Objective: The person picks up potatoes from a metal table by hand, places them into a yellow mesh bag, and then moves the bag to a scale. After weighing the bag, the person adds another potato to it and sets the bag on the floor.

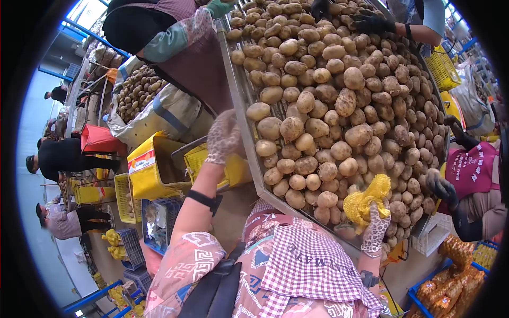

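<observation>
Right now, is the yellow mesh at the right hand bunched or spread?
Bunched: the yellow mesh is gathered in folds at the right hand. Whether it holds anything, I cannot tell.

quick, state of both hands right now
Left hand: beside the metal table rim; open or closed cannot be told.
Right hand: closed, holding a yellow mesh bag.

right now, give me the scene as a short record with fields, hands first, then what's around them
left hand: in a patterned glove, beside the metal rim; contact unclear
right hand: in a patterned glove, gripping a yellow mesh bag
bag contents: cannot tell
work surface: heaped with loose potatoes
co-workers: dark-gloved hands on the far side; another dark-gloved hand at right
lower right: filled orange mesh bags in a blue crate
</observation>
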A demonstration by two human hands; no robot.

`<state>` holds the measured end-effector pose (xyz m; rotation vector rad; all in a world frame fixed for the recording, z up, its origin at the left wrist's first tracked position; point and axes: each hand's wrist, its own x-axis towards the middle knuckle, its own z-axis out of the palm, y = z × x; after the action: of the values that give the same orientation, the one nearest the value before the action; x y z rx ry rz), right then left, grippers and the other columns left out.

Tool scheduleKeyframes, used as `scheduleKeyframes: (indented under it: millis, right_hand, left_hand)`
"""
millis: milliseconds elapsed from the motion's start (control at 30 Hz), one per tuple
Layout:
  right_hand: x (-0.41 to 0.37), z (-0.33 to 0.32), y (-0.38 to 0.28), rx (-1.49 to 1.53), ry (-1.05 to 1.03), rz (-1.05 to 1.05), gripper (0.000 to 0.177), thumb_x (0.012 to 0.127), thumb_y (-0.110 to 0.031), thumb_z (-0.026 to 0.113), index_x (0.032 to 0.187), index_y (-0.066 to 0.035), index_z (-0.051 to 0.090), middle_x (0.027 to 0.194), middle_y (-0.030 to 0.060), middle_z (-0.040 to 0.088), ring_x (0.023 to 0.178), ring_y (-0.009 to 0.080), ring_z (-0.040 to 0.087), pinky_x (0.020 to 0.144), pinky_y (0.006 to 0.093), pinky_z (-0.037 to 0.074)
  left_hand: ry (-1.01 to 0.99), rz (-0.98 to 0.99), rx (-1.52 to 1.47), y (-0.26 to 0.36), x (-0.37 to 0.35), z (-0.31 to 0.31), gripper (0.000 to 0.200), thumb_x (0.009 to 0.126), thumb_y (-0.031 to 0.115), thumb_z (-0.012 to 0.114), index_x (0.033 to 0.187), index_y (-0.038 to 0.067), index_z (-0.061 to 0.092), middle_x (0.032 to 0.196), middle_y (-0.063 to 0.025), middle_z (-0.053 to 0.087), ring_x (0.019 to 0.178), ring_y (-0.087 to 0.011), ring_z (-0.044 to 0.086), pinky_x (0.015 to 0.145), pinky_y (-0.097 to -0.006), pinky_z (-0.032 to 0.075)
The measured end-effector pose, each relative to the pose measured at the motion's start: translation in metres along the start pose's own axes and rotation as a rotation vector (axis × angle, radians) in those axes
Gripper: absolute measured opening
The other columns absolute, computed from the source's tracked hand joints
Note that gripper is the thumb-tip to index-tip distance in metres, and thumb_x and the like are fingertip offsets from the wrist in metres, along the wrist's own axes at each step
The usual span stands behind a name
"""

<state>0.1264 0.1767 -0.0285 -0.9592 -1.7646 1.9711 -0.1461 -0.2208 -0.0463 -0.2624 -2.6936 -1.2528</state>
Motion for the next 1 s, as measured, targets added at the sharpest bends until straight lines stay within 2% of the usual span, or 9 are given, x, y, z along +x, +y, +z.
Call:
scheduleKeyframes:
  millis: [100,167,300,400,433,500,600,867,1000]
  right_hand:
    - [-0.004,0.019,-0.007,-0.069,-0.060,-0.039,0.054,0.086,-0.011,0.070,0.132,0.003,0.045,0.121,0.0105,0.055,0.107,0.0183,0.056,0.093,0.0317,0.048]
    - [0.001,0.011,0.010,-0.088,-0.056,-0.084,0.053,0.085,-0.011,0.071,0.130,0.003,0.047,0.119,0.0101,0.056,0.105,0.0168,0.056,0.092,0.0304,0.047]
    - [-0.004,0.015,-0.002,-0.101,-0.167,-0.073,0.052,0.083,-0.012,0.073,0.127,0.004,0.051,0.117,0.0090,0.057,0.104,0.0156,0.055,0.091,0.0299,0.047]
    - [-0.006,0.003,0.003,-0.012,-0.027,-0.029,0.053,0.084,-0.012,0.072,0.129,0.004,0.049,0.118,0.0095,0.057,0.105,0.0162,0.055,0.093,0.0302,0.047]
    - [-0.006,0.004,0.003,-0.006,-0.014,-0.023,0.053,0.084,-0.012,0.072,0.129,0.004,0.049,0.118,0.0095,0.057,0.105,0.0162,0.055,0.093,0.0302,0.047]
    - [0.002,0.008,-0.004,0.038,0.079,0.003,0.048,0.084,-0.012,0.072,0.124,0.004,0.052,0.113,0.0094,0.060,0.103,0.0165,0.058,0.090,0.0299,0.048]
    - [0.025,0.013,-0.018,-0.194,-0.067,-0.174,0.049,0.083,-0.016,0.074,0.122,0.005,0.053,0.112,0.0103,0.061,0.101,0.0176,0.059,0.088,0.0311,0.049]
    - [0.053,0.084,-0.084,-0.531,-0.181,-0.786,0.040,0.081,-0.018,0.076,0.111,0.003,0.060,0.104,0.0144,0.064,0.097,0.0251,0.063,0.087,0.0357,0.050]
    - [0.050,0.080,-0.086,-0.474,-0.153,-0.725,0.038,0.081,-0.014,0.075,0.110,0.005,0.060,0.103,0.0148,0.064,0.097,0.0260,0.062,0.088,0.0356,0.049]
  left_hand:
    - [-0.060,0.230,0.419,0.034,0.049,0.030,0.050,0.088,0.031,0.058,0.130,0.004,0.052,0.127,-0.0166,0.058,0.113,-0.0310,0.058,0.098,-0.0426,0.044]
    - [-0.543,0.023,0.814,0.063,0.073,0.040,0.049,0.086,0.034,0.059,0.125,0.005,0.055,0.121,-0.0182,0.060,0.113,-0.0310,0.058,0.098,-0.0422,0.043]
    - [-0.688,-0.052,0.850,0.063,0.092,0.047,0.049,0.086,0.041,0.057,0.120,0.006,0.058,0.114,-0.0181,0.063,0.107,-0.0296,0.061,0.093,-0.0427,0.045]
    - [-0.729,-0.107,-0.137,-0.022,0.092,0.063,0.052,0.093,0.039,0.053,0.130,0.003,0.051,0.127,-0.0141,0.058,0.115,-0.0268,0.056,0.097,-0.0399,0.046]
    - [-0.743,-0.102,-0.132,0.013,0.081,0.053,0.052,0.093,0.039,0.053,0.130,0.003,0.051,0.127,-0.0141,0.058,0.115,-0.0268,0.056,0.097,-0.0399,0.046]
    - [-0.727,-0.745,-1.522,0.077,0.039,0.032,0.045,0.097,0.032,0.050,0.132,0.003,0.048,0.126,-0.0125,0.057,0.116,-0.0252,0.055,0.099,-0.0399,0.047]
    - [-0.799,-0.707,-1.666,0.078,0.017,0.055,0.046,0.099,0.033,0.047,0.135,0.004,0.044,0.129,-0.0133,0.054,0.117,-0.0265,0.054,0.099,-0.0460,0.048]
    - [-0.725,-0.746,-1.591,0.139,-0.020,0.064,0.054,0.093,0.037,0.059,0.135,0.007,0.044,0.125,-0.0134,0.056,0.113,-0.0254,0.058,0.096,-0.0438,0.050]
    - [-0.751,-0.395,-0.781,0.146,-0.047,0.073,0.058,0.091,0.031,0.064,0.137,0.006,0.040,0.132,-0.0148,0.049,0.120,-0.0256,0.051,0.106,-0.0399,0.040]
